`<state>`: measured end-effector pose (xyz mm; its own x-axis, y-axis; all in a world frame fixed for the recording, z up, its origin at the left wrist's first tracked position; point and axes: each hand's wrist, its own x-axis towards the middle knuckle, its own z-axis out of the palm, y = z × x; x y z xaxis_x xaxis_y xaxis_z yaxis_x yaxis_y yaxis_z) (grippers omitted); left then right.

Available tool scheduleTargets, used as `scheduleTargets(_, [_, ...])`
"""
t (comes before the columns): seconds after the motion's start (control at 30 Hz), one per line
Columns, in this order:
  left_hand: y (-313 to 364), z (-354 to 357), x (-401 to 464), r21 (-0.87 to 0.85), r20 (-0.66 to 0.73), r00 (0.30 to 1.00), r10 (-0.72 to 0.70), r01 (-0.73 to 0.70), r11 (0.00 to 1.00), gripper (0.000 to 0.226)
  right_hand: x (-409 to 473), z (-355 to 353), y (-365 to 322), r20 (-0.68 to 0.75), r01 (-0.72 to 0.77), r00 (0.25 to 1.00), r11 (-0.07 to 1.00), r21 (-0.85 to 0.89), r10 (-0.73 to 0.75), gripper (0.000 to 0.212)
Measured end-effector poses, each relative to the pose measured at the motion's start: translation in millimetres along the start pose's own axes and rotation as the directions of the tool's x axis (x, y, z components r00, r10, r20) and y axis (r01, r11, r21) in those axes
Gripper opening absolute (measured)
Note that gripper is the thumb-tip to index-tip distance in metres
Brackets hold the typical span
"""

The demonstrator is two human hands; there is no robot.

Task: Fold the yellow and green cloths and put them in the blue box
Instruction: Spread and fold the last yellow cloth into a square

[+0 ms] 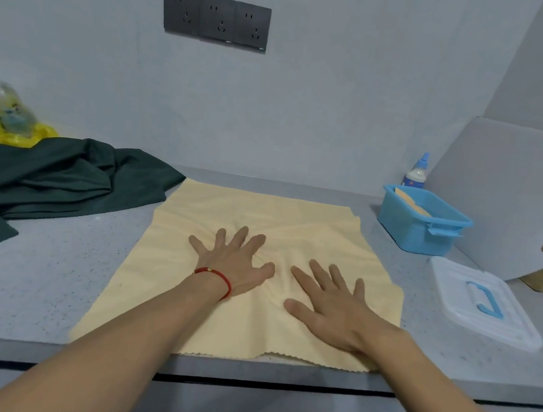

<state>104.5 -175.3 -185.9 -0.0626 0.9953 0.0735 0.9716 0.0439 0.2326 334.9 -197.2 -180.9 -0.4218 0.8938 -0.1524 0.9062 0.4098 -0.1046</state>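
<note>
Nearby: green cloth left, blue box right (lid off).

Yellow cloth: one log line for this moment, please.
yellow cloth: flat, unfolded | left hand, right hand: pressing it | green cloth: crumpled | blue box: open

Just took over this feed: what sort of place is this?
Probably a home utility or kitchen counter: a speckled grey worktop against a plain wall, a triple socket panel above it, a glue bottle in the corner.
</note>
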Motion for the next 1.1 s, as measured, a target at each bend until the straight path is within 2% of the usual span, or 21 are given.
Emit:
scheduleTargets(0.1, [1.5, -6.6, -7.9, -0.009, -0.07, 0.991, 0.114, -0.115, 0.993, 0.065, -13.8, -1.3, 0.9, -0.013, 0.033, 0.999, 0.999, 0.028, -0.033, 0.083])
scheduleTargets(0.2, [13.7, -21.1, -28.0, 0.01, -0.18, 0.969, 0.171, -0.172, 0.985, 0.051, -36.7, -15.8, 9.5, -0.147, 0.05, 0.989, 0.993, 0.104, -0.035, 0.075])
scheduleTargets(0.27, [22.8, -32.6, -47.5, -0.009, -0.206, 0.942, 0.263, -0.271, 0.963, 0.055, -55.1, -24.2, 15.5, -0.222, 0.052, 0.975, 0.987, 0.15, -0.018, 0.081])
scheduleTargets(0.33, [28.3, -34.6, -70.8, -0.004, -0.135, 0.898, 0.418, -0.422, 0.906, 0.061, -73.6, -27.0, 18.1, -0.181, 0.046, 0.983, 0.995, 0.091, -0.029, 0.098])
scheduleTargets(0.37, [29.9, -29.9, -83.8, 0.025, -0.055, 0.871, 0.488, -0.487, 0.873, 0.065, -81.9, -24.4, 17.6, -0.127, 0.063, 0.99, 0.998, 0.022, -0.059, 0.102])
scheduleTargets(0.47, [35.0, -13.9, -112.0, 0.149, 0.164, 0.826, 0.539, -0.561, 0.814, 0.084, -98.0, -16.0, 19.2, -0.063, 0.131, 0.988, 0.981, -0.144, -0.141, 0.093])
scheduleTargets(0.5, [35.3, -10.3, -116.3, 0.173, 0.179, 0.826, 0.535, -0.561, 0.809, 0.083, -102.2, -14.9, 20.5, -0.071, 0.152, 0.984, 0.981, -0.121, -0.161, 0.084])
scheduleTargets(0.6, [31.7, -15.4, -120.1, 0.154, 0.147, 0.828, 0.541, -0.559, 0.815, 0.065, -115.0, -20.6, 29.7, -0.172, 0.223, 0.964, 0.967, 0.12, -0.201, 0.052])
scheduleTargets(0.63, [30.0, -18.9, -120.4, 0.106, 0.15, 0.824, 0.547, -0.563, 0.819, 0.058, -118.4, -21.6, 35.7, -0.231, 0.214, 0.958, 0.961, 0.173, -0.171, 0.048])
scheduleTargets(0.7, [24.9, -27.3, -123.2, 0.011, 0.143, 0.811, 0.567, -0.574, 0.818, 0.046, -125.4, -20.6, 45.6, -0.33, 0.134, 0.941, 0.976, 0.173, -0.071, 0.05])
scheduleTargets(0.77, [16.7, -39.0, -126.5, 0.034, 0.145, 0.838, 0.526, -0.535, 0.844, 0.051, -128.6, -17.9, 54.9, -0.383, 0.029, 0.923, 0.989, 0.144, 0.029, 0.048])
scheduleTargets(0.83, [1.9, -52.3, -128.3, 0.143, 0.116, 0.888, 0.445, -0.458, 0.877, 0.053, -129.6, -16.7, 63.6, -0.433, -0.038, 0.894, 0.982, 0.187, 0.117, 0.044])
scheduleTargets(1.0, [-54.5, -85.3, -124.4, 0.232, 0.026, 0.982, 0.189, -0.19, 0.954, 0.013, -116.4, -18.3, 78.5, -0.52, -0.078, 0.822, 0.951, 0.298, 0.231, 0.028])
scheduleTargets(1.1, [-90.0, -103.0, -117.2, 0.324, -0.001, 1.0, 0.028, -0.026, 0.946, 0.014, -97.3, -19.1, 81.0, -0.526, -0.105, 0.795, 0.923, 0.37, 0.301, 0.023])
